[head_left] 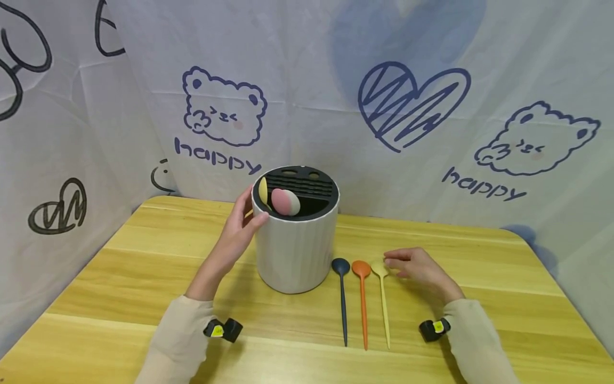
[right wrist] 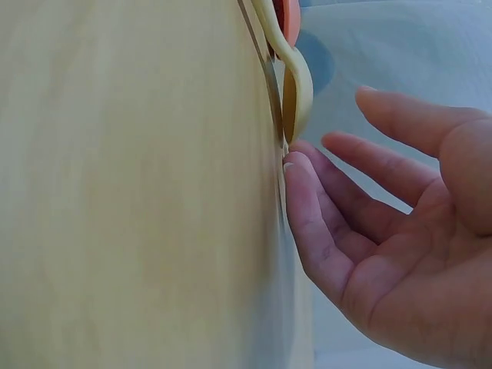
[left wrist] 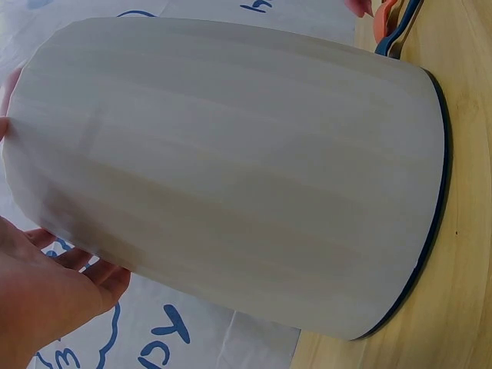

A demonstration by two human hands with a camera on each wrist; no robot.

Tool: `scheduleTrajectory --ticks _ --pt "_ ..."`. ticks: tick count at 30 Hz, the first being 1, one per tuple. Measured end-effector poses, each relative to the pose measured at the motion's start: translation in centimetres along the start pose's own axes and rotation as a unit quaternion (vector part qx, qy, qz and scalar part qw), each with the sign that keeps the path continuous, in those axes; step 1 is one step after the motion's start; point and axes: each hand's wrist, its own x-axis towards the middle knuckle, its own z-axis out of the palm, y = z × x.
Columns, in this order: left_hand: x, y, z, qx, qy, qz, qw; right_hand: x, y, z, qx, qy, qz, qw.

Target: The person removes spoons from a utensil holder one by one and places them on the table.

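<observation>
A white ribbed utensil holder [head_left: 296,250] with a black slotted top stands upright on the table. My left hand [head_left: 238,223] grips its upper left side, the thumb at the front rim and the fingers round the back; in the left wrist view the fingers [left wrist: 108,278] lie along the white wall [left wrist: 231,169]. Yellow, pink [head_left: 281,202] and white spoon heads stick out of its opening. Three spoons lie side by side to its right: dark blue [head_left: 341,266], orange [head_left: 361,269] and pale yellow [head_left: 380,268]. My right hand [head_left: 416,266] is loosely bent, fingertips right at the pale yellow spoon's bowl [right wrist: 301,96].
The light wooden table [head_left: 144,298] reaches back to a white cloth [head_left: 307,117] printed with bears, hearts and lettering. The cloth hangs along the back and both sides. A black wrist camera [head_left: 223,329] sits on each sleeve.
</observation>
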Motion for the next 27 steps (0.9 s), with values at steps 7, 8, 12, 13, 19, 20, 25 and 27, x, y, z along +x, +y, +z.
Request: scheduleTrajectory --ticks 7,8,12,13,19,20,25,27 --pt "0.0 0.0 0.0 0.001 0.001 0.002 1.0 0.2 0.0 0.0 0.004 0.006 -0.009 1.0" --pt "0.0 0.0 0.0 0.001 0.002 0.002 1.0 0.2 0.0 0.0 0.004 0.007 -0.01 1.0" --pt "0.0 0.1 0.0 0.003 0.001 0.001 1.0 0.2 0.1 0.0 0.002 0.011 -0.012 1.0" --pt "0.0 0.1 0.0 0.003 0.001 0.001 1.0 0.2 0.1 0.0 0.001 0.011 -0.014 1.0" --pt "-0.1 0.1 0.0 0.001 0.001 0.0 1.0 0.0 -0.1 0.0 0.005 0.022 -0.04 0.999" --pt "-0.1 0.1 0.0 0.001 0.001 0.0 1.0 0.0 -0.2 0.0 0.005 0.028 -0.048 0.998" --pt "0.0 0.1 0.0 -0.001 0.001 0.001 1.0 -0.5 -1.5 0.3 0.005 0.051 -0.083 0.995" --pt "0.1 0.1 0.1 -0.001 0.0 -0.001 1.0 -0.8 -2.3 0.5 0.011 0.05 -0.085 0.995"
